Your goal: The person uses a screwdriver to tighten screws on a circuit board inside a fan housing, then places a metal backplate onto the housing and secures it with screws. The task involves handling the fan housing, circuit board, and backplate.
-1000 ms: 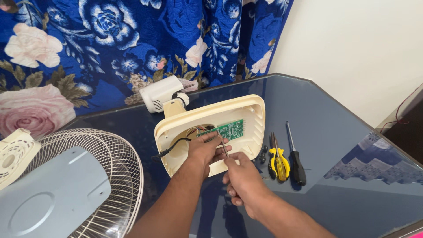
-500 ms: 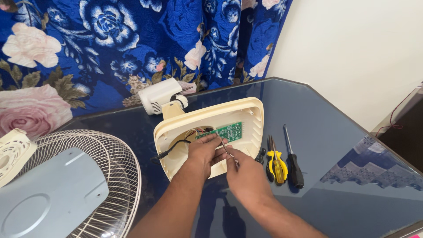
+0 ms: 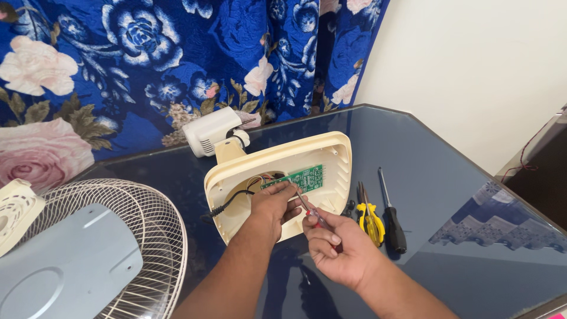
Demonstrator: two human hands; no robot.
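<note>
Right hand [image 3: 336, 251] pinches a thin screwdriver [image 3: 309, 211], tip aimed at 11 o'clock toward the green board [image 3: 302, 178]; left hand [image 3: 273, 204] closed on the cream base [image 3: 277, 177] rim, steadying; keep shaft square, press lightly; pliers [image 3: 370, 217] and black driver [image 3: 391, 220] lie at 3 o'clock; fan guard [image 3: 142, 224] at 9.

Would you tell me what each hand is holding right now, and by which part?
The right hand grips a small screwdriver by its handle. The left hand rests on the cream fan base, holding nothing that I can tell.
</note>
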